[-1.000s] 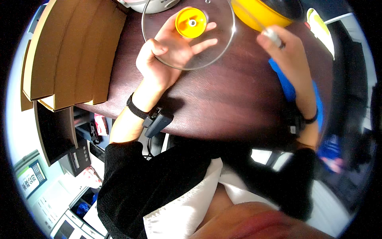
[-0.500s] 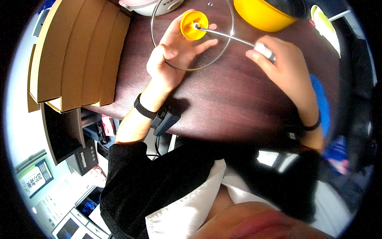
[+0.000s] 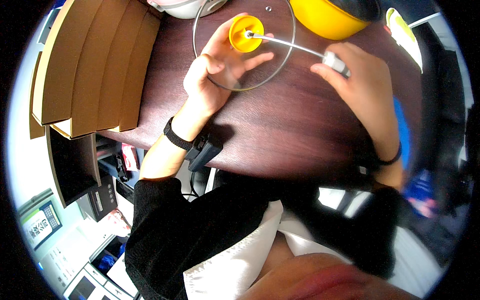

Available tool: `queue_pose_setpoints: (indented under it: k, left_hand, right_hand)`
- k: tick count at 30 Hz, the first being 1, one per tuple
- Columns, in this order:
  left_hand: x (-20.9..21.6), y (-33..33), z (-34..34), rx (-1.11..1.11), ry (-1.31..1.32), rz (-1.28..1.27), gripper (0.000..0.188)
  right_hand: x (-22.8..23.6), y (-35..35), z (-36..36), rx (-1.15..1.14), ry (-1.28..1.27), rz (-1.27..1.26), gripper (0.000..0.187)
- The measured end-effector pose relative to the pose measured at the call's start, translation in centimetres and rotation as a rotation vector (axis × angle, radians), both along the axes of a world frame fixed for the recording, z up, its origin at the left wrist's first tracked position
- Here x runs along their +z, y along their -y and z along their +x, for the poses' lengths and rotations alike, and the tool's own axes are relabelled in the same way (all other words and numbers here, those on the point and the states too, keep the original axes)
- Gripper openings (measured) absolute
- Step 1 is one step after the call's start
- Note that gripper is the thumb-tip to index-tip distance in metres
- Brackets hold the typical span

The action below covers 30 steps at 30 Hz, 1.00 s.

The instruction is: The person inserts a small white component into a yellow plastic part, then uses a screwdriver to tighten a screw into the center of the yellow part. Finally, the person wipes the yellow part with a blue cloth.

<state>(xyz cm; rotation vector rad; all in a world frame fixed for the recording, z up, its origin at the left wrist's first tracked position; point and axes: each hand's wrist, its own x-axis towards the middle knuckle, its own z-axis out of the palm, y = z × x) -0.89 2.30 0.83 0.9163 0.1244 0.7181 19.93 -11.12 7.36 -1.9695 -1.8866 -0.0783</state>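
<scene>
A clear round glass lid (image 3: 272, 75) is held up over the table by my left hand (image 3: 212, 80), thumb at its near edge and the other fingers spread, seen through the glass. At the middle of the lid sits a yellow knob (image 3: 240, 42), round with a hollow, ribbed face. My right hand (image 3: 362, 82) is closed around the white handle of a screwdriver (image 3: 307, 49). Its long metal shaft reaches leftward across the lid, and the tip touches the centre of the knob. Whether the tip sits in a screw is too small to tell.
A yellow pot (image 3: 325, 20) with a dark inside stands at the far side of the brown table (image 3: 280, 130). Beside it at the far left is a white appliance (image 3: 192, 7). Brown cardboard boxes (image 3: 95, 65) line the left edge. A yellow-green and white item (image 3: 402, 35) lies far right.
The whole view has shifted slightly. My right hand and the screwdriver handle have turned a little, with the tip still at the knob's centre. My left hand keeps its hold on the lid.
</scene>
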Motion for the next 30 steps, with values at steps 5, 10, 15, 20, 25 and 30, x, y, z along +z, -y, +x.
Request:
queue_pose_setpoints:
  k: [5, 10, 15, 20, 25, 30]
  left_hand:
    - [0.5, 0.5, 0.3, 0.029, -0.057, -0.021, 0.091]
    - [0.2, 0.3, 0.1, -0.018, 0.003, -0.013, 0.083]
    - [0.1, 0.2, 0.2, -0.039, 0.027, -0.019, 0.081]
    - [0.5, 0.2, 0.1, -0.033, 0.019, -0.056, 0.085]
    - [0.5, -0.2, 0.4, -0.045, 0.017, -0.063, 0.086]
    - [0.8, 0.3, 0.4, 0.043, -0.077, -0.131, 0.094]
  right_hand:
    - [-0.4, 0.3, 0.0, 0.035, 0.016, 0.021, 0.036]
    - [0.0, 0.4, -0.1, 0.023, 0.019, -0.01, 0.036]
    - [0.4, 0.2, 0.1, 0.024, 0.027, -0.015, 0.035]
    - [0.5, 0.1, 0.4, -0.008, -0.031, -0.064, 0.035]
    - [0.7, -0.1, 0.8, -0.009, -0.089, -0.109, 0.034]
    - [0.5, -0.5, 0.7, -0.007, -0.103, -0.122, 0.033]
